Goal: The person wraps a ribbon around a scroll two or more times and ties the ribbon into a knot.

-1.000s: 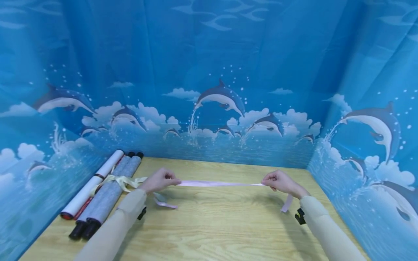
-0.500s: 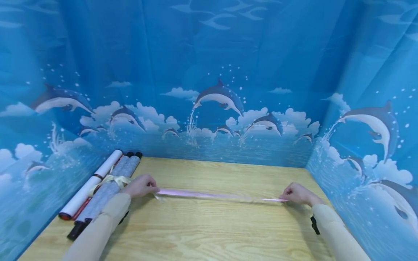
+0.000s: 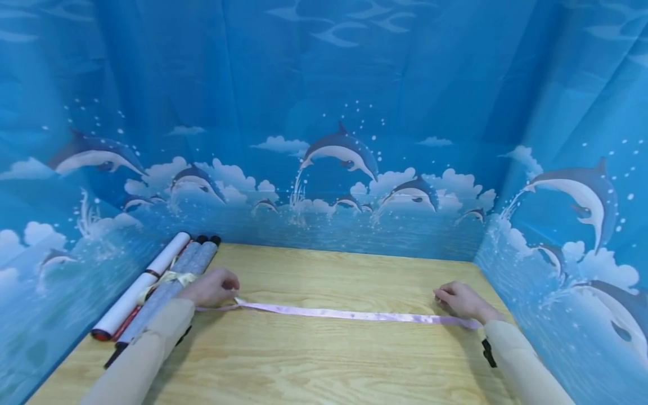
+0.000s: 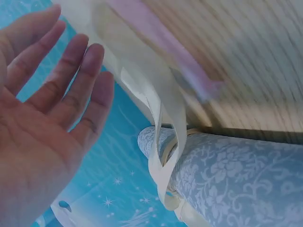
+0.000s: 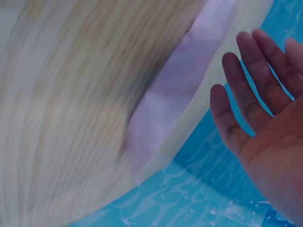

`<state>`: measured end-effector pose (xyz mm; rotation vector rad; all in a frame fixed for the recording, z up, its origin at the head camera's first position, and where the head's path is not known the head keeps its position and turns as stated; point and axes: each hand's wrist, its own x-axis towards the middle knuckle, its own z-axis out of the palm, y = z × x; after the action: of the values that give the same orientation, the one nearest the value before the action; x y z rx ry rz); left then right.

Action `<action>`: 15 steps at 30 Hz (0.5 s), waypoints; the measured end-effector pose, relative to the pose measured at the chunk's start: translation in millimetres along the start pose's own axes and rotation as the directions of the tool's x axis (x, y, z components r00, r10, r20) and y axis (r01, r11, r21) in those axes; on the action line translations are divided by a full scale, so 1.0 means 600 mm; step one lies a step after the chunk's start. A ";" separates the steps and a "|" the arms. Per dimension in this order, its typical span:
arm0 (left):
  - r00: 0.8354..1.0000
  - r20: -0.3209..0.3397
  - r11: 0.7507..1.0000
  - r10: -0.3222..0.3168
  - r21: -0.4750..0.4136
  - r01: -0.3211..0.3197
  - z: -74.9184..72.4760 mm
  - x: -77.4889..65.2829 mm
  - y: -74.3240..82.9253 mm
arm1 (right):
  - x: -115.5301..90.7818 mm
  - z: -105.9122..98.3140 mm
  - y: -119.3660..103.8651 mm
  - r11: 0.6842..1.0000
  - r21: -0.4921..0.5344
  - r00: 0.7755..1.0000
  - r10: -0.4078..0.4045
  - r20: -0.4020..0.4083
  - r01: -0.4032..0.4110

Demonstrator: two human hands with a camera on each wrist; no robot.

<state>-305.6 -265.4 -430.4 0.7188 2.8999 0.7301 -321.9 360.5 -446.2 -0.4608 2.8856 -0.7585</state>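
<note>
A long pale pink ribbon lies across the wooden table, slightly twisted near its left end. My left hand hovers just above that end, and in the left wrist view its fingers are relaxed and hold nothing. Over the ribbon's right part is my right hand, with loosely bent, parted fingers apart from it. Close to my left hand, grey-blue patterned rolls with black ends are tied together by a cream ribbon. My left forearm covers part of these rolls.
A white roll with a dark band lies left of the grey rolls, with a red one partly showing between. Blue dolphin-printed curtains stand around the back and sides of the wooden table.
The ribbon, earlier held stretched above the table between both hands, now lies on it. Both hands have moved apart and let go; the right hand has come off the ribbon's end.
</note>
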 end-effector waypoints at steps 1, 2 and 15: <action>1.000 -0.011 1.000 0.011 0.003 -0.011 -0.002 -0.001 0.001 | 0.002 0.001 -0.003 1.000 0.006 1.000 0.009 -0.013 -0.009; 1.000 -0.021 1.000 0.020 -0.001 -0.020 -0.003 -0.001 0.001 | 0.005 0.003 -0.005 1.000 -0.002 1.000 0.008 -0.027 -0.008; 0.996 -0.090 1.000 0.005 0.008 -0.004 0.001 -0.006 -0.004 | 0.024 0.040 -0.050 0.999 -0.019 0.996 -0.028 -0.080 0.027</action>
<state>-303.3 -268.8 -432.1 0.7113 2.9842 0.7715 -322.9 319.8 -452.7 -0.4837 2.9688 -0.7737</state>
